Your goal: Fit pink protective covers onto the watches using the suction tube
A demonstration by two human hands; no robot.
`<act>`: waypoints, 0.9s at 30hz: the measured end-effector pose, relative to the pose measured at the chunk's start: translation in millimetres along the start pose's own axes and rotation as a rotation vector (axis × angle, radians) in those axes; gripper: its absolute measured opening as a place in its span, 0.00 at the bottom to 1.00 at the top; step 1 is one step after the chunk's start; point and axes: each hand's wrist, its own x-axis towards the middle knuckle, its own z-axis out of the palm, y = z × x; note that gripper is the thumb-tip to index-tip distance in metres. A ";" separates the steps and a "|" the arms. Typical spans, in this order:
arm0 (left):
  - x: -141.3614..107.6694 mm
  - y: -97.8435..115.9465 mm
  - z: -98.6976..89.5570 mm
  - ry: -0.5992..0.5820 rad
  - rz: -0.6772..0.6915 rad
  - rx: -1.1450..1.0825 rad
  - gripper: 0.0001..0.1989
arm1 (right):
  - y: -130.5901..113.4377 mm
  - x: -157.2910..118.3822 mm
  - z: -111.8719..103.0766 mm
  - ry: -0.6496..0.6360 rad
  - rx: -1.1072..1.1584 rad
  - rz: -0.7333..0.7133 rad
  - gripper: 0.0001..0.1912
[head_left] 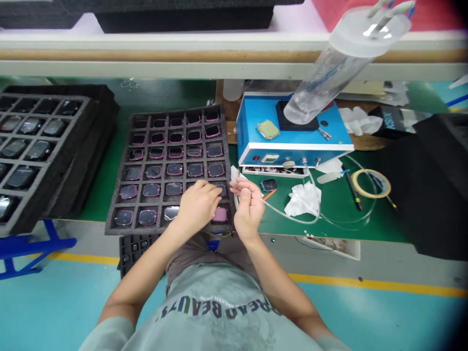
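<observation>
A grey foam tray (109, 226) holds rows of smartwatch cases with pink rims and dark faces. Over its right side is my left hand (199, 204), fingers bent and close together, with the tips at the edge of a watch case (221, 190) in its cell. Just below that, a watch case with a plain pink surface (220, 214) lies in the corner cell. My right hand (250, 207) is curled beside the tray's right edge, its fingers round a thin clear tube (281, 215). The tube's end is hidden in the hand.
A blue control box (292, 152) carries a clear cylinder (318, 80) and a yellowish watch case (268, 130). Right of my hand lie a dark watch (269, 185), crumpled tissue (303, 199) and a tape roll (372, 183). Another watch tray (54, 161) stands left; a shelf (183, 70) crosses above.
</observation>
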 end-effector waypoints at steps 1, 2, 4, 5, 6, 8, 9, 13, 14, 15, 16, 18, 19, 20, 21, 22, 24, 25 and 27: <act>9.4 -2.1 -2.3 -0.050 0.037 0.030 0.08 | -0.6 0.5 0.5 0.008 -0.013 -0.011 0.13; 17.7 -4.0 -4.4 -0.093 0.066 0.055 0.08 | -1.7 1.1 1.0 0.015 -0.022 -0.023 0.12; 28.4 -7.2 -6.6 -0.121 0.069 0.058 0.08 | -5.5 2.7 2.2 0.032 -0.028 -0.049 0.11; 30.3 -8.6 -6.3 -0.105 0.048 0.026 0.08 | -7.9 3.5 3.1 0.049 -0.031 -0.064 0.10; 30.0 -9.7 -4.9 -0.067 0.007 -0.029 0.10 | -10.4 4.0 4.2 0.073 -0.038 -0.079 0.10; 24.5 -11.4 1.8 0.061 -0.135 -0.220 0.11 | -14.1 4.0 7.3 0.125 -0.061 -0.111 0.09; 20.4 -11.6 6.6 0.131 -0.220 -0.365 0.12 | -15.0 3.3 9.1 0.137 -0.072 -0.123 0.08; 6.0 -6.5 27.7 0.312 -0.461 -1.011 0.16 | -10.6 -2.2 15.5 0.048 -0.091 -0.138 0.08; 4.2 -4.3 31.3 0.344 -0.477 -1.101 0.16 | -8.4 -3.7 16.0 0.021 -0.097 -0.136 0.09; 3.3 -2.1 33.8 0.371 -0.483 -1.153 0.16 | -6.1 -5.0 16.0 0.005 -0.104 -0.133 0.09; 2.9 -0.2 35.0 0.390 -0.484 -1.179 0.17 | -4.0 -6.0 15.5 -0.004 -0.108 -0.128 0.09; 3.3 2.2 34.8 0.391 -0.478 -1.195 0.18 | -0.8 -7.0 13.7 -0.006 -0.111 -0.117 0.09; 3.6 2.8 33.9 0.383 -0.476 -1.194 0.18 | 0.2 -7.0 12.7 -0.007 -0.111 -0.114 0.09; 3.9 3.2 33.0 0.376 -0.477 -1.191 0.18 | 0.9 -6.8 11.9 -0.008 -0.112 -0.114 0.08; 4.1 3.3 32.2 0.371 -0.479 -1.188 0.17 | 1.1 -6.5 11.2 -0.008 -0.115 -0.116 0.08; 4.1 3.3 31.7 0.367 -0.479 -1.188 0.17 | 1.1 -6.0 10.8 -0.006 -0.120 -0.120 0.08; 3.8 3.2 31.7 0.365 -0.477 -1.191 0.16 | 0.6 -5.0 10.6 -0.004 -0.132 -0.126 0.08; 3.6 3.1 32.3 0.366 -0.474 -1.190 0.16 | 0.3 -4.5 10.6 -0.006 -0.135 -0.127 0.08; 3.1 2.9 33.7 0.365 -0.466 -1.179 0.16 | -0.3 -3.7 10.9 -0.007 -0.130 -0.125 0.08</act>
